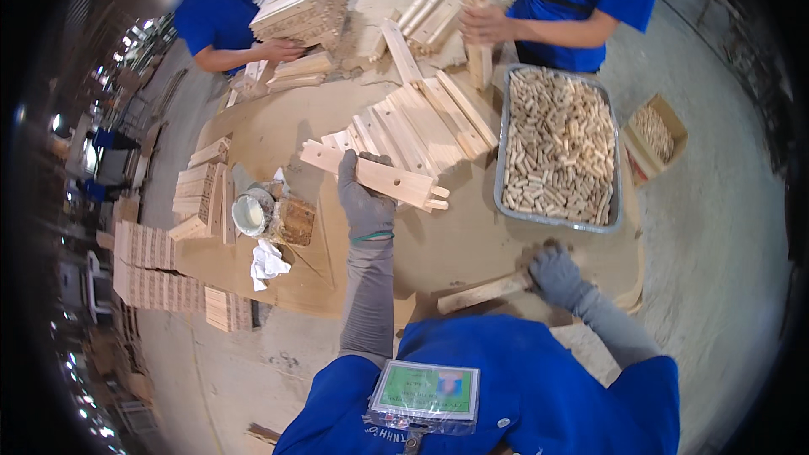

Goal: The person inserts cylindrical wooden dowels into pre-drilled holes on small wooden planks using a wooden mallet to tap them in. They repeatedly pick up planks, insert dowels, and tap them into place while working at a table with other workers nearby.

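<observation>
My left hand (366,206), in a grey glove, grips a pale wooden slat (383,177) with holes along its face. Two dowels (438,192) stick out of the slat's right end. Close to the table's near edge, my gloved right hand (558,276) is closed around one end of a plain wooden bar (482,295), which points left, low over the table. Beyond the held slat lies a row of similar slats (421,122). A grey tub (619,202) full of short wooden dowels (556,147) stands at the right.
An open glue pot (250,214) stands at the left by a wooden block (295,221) and crumpled white paper (268,263). Stacked slats (198,194) line the left edge. Two co-workers in blue (221,13) handle wood across the table. A cardboard box (674,126) sits at right.
</observation>
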`<state>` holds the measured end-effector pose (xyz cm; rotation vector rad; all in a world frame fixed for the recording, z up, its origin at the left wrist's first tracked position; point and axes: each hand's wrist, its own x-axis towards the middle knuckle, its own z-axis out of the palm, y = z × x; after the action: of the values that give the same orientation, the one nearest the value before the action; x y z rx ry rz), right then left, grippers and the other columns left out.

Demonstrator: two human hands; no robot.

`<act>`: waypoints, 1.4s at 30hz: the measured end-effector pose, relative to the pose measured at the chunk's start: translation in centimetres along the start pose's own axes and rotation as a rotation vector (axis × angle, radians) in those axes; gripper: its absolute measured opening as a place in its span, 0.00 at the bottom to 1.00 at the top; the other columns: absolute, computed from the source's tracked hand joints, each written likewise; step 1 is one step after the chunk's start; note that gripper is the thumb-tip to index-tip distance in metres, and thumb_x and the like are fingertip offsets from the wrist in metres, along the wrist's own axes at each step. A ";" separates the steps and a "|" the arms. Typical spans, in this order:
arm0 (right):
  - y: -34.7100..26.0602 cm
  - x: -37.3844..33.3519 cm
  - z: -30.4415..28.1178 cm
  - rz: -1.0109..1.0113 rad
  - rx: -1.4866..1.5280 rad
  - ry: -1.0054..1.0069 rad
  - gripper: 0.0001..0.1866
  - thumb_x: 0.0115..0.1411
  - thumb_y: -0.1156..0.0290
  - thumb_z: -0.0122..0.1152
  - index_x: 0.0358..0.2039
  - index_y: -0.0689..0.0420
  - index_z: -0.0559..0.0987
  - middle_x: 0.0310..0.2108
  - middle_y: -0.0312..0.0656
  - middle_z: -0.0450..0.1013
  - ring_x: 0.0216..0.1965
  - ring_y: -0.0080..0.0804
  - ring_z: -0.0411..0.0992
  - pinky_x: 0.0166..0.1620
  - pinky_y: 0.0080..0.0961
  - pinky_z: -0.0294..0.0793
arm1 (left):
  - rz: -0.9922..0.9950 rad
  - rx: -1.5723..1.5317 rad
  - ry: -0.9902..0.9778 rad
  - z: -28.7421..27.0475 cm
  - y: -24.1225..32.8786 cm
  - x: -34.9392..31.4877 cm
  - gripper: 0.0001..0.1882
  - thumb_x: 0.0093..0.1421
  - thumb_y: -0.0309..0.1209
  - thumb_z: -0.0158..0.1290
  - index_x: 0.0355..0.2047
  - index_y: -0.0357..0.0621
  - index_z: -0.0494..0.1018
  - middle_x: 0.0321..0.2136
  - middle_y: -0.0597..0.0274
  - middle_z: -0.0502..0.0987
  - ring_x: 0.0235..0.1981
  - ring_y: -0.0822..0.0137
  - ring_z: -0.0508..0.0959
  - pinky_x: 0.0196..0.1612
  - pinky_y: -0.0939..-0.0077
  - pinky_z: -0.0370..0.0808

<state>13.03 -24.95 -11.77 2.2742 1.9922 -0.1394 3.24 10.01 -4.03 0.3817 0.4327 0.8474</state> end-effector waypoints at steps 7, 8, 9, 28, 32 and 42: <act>-3.8 -2.2 -6.6 0.291 0.985 0.803 0.19 0.56 0.55 0.56 0.35 0.60 0.69 0.32 0.46 0.67 0.29 0.37 0.67 0.32 0.30 0.68 | -0.029 -0.183 0.085 0.5 1.3 1.8 0.10 0.58 0.37 0.52 0.27 0.45 0.68 0.22 0.64 0.72 0.27 0.64 0.74 0.35 0.68 0.75; -4.4 -2.2 -7.0 0.248 1.253 0.993 0.15 0.57 0.61 0.55 0.36 0.60 0.68 0.33 0.46 0.67 0.29 0.38 0.68 0.33 0.29 0.67 | -0.049 -0.232 0.083 0.6 1.2 1.7 0.09 0.58 0.36 0.53 0.28 0.45 0.68 0.21 0.64 0.71 0.26 0.64 0.74 0.35 0.68 0.75; -4.9 -1.3 -7.9 0.289 1.161 1.134 0.14 0.57 0.63 0.55 0.36 0.60 0.68 0.31 0.46 0.67 0.29 0.39 0.68 0.33 0.29 0.68 | -0.075 -0.271 0.081 0.9 0.8 1.7 0.09 0.57 0.36 0.53 0.28 0.45 0.68 0.21 0.64 0.71 0.26 0.64 0.74 0.34 0.68 0.75; -6.6 7.1 -5.2 0.398 0.906 0.565 0.26 0.55 0.54 0.60 0.43 0.62 0.67 0.24 0.52 0.73 0.26 0.50 0.73 0.28 0.38 0.71 | -0.229 -0.171 0.029 2.7 -3.1 3.7 0.07 0.57 0.30 0.53 0.31 0.43 0.68 0.24 0.61 0.72 0.27 0.63 0.75 0.36 0.67 0.77; -4.9 4.7 -2.0 0.509 0.889 0.236 0.31 0.55 0.51 0.58 0.49 0.62 0.66 0.40 0.55 0.71 0.38 0.52 0.72 0.38 0.42 0.72 | -0.387 0.086 -0.134 3.7 -1.6 8.8 0.13 0.55 0.26 0.51 0.41 0.42 0.66 0.31 0.57 0.72 0.32 0.60 0.77 0.38 0.63 0.79; -3.3 4.3 -0.7 0.591 0.857 -0.307 0.38 0.48 0.41 0.57 0.53 0.55 0.66 0.45 0.50 0.71 0.46 0.48 0.70 0.49 0.40 0.69 | -0.204 0.817 -0.408 1.9 -5.8 28.3 0.37 0.47 0.17 0.49 0.60 0.40 0.54 0.39 0.55 0.72 0.32 0.63 0.76 0.31 0.68 0.78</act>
<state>10.30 -20.21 -11.78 2.9343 1.1279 -1.3933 24.47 28.37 -11.28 1.2193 0.4114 0.3424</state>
